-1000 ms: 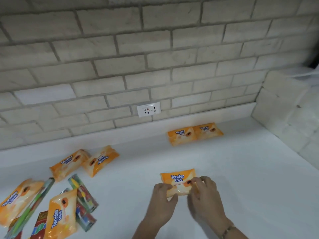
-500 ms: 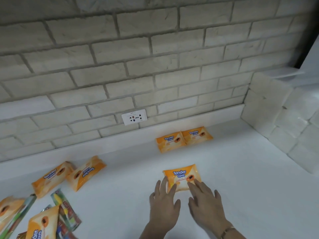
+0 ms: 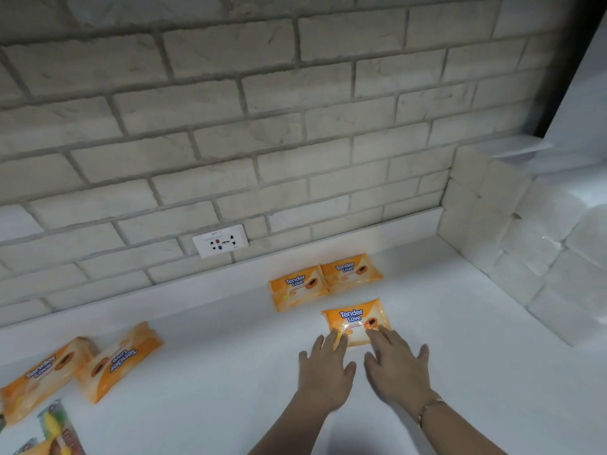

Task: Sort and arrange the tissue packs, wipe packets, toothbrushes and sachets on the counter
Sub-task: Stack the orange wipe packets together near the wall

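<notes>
An orange Tender Love wipe pack (image 3: 354,318) lies flat on the white counter (image 3: 460,372). My left hand (image 3: 323,372) and my right hand (image 3: 395,366) lie flat behind it, straight fingertips touching its near edge. Two more orange packs (image 3: 297,289) (image 3: 349,270) sit side by side against the back ledge, just beyond it. At the left, two further orange packs (image 3: 42,376) (image 3: 118,362) lie at angles. A packaged toothbrush (image 3: 54,428) shows at the bottom left, cut by the frame.
A brick wall runs along the back with a white power socket (image 3: 220,241). A white block wall (image 3: 512,244) closes the counter on the right. Another orange pack's corner (image 3: 36,448) peeks in at the bottom left edge.
My hands released their grip on the pack and flattened, sliding it away toward the two packs at the back. The view shifted right, hiding most of the left pile.
</notes>
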